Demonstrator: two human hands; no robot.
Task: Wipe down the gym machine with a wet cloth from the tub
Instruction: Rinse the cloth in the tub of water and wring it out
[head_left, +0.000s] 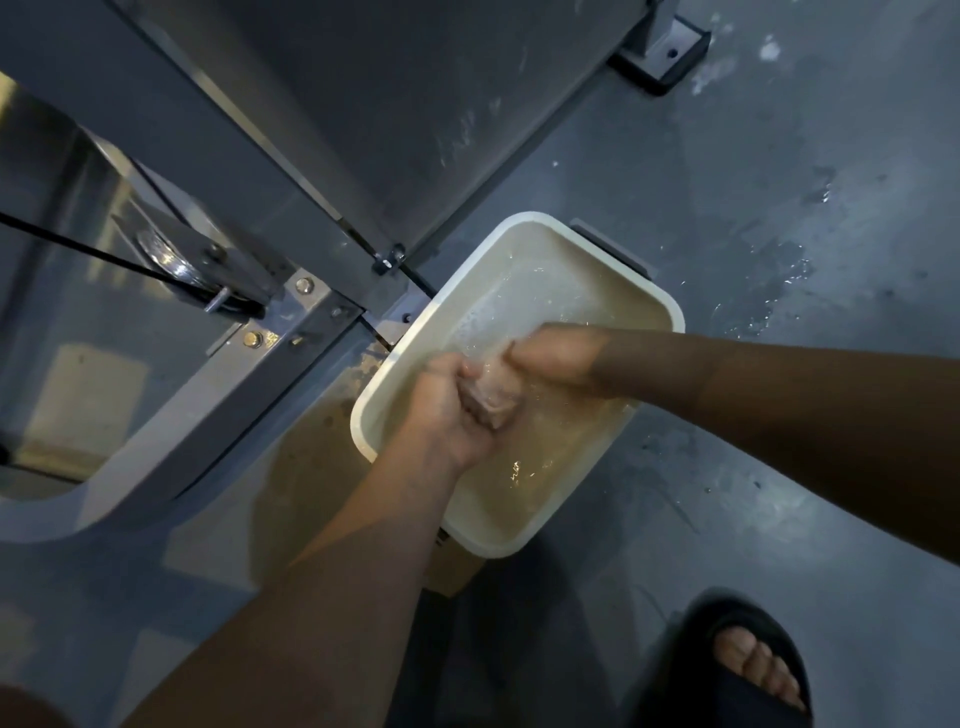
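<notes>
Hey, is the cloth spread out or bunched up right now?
Bunched up. The cloth is a tight wad gripped between the left hand and the right hand, inside the tub of water.

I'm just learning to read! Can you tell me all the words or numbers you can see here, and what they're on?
There are none to read here.
tub: plain white, no label showing.
gym machine: bare grey metal and bolts, no sticker or number in view.
cloth: gripped by the left hand and the right hand, no print visible.
sandal: dark, no logo visible.
</notes>
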